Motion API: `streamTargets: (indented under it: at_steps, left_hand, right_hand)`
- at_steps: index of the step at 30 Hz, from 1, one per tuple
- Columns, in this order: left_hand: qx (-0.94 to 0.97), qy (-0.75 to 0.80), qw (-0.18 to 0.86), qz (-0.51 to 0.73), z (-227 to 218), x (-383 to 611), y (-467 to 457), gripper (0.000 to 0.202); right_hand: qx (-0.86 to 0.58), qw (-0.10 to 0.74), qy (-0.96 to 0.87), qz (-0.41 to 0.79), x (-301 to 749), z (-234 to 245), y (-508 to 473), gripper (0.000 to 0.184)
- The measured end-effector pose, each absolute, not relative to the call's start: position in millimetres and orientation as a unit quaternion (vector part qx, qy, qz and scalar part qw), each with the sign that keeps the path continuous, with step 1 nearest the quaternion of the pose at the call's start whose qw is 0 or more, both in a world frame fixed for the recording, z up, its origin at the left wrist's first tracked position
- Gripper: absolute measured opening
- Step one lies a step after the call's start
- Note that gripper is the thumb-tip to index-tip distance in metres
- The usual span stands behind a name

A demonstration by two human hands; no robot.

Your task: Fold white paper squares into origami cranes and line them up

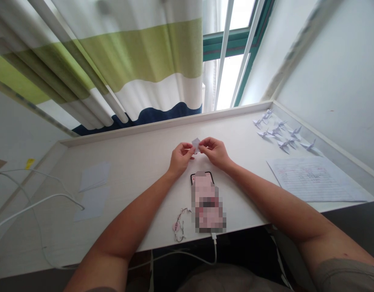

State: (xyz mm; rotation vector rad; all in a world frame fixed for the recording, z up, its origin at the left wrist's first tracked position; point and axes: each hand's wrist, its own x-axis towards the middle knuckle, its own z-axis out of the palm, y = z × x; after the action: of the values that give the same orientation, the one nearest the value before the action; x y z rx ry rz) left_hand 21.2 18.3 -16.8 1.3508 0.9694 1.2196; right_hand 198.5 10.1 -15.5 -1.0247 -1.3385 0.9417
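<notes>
Between my two hands, a small folded piece of white paper is held up just above the desk. My left hand pinches its left lower side between thumb and fingers. From the other side, my right hand grips the right edge with thumb and forefinger. Just below my hands lies a phone, its screen blurred out, with a charging cable plugged into its near end. A beaded strap trails from the phone's left side.
Several folded paper cranes stand at the back right of the white desk. In front of them lies a written-on lined sheet. Blank paper pieces lie at the left near white cables. A striped curtain hangs behind.
</notes>
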Motion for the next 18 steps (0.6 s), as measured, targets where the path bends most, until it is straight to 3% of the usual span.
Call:
streamTargets:
  at_steps: [7, 15, 18]
  left_hand:
    - [0.651, 0.453, 0.342, 0.504, -13.1, 19.3, 11.0, 0.03]
    - [0.654, 0.477, 0.344, 0.475, -15.7, 14.3, 15.4, 0.02]
    - [0.659, 0.473, 0.347, 0.47, -17.0, 14.8, 16.2, 0.025]
  right_hand:
    - [-0.452, 0.551, -0.608, 0.35, 197.3, -16.5, 7.0, 0.019]
    - [-0.448, 0.508, -0.654, 0.337, 200.2, -16.3, 6.4, 0.017]
    - [-0.454, 0.505, -0.657, 0.327, 200.0, -17.1, 7.3, 0.018]
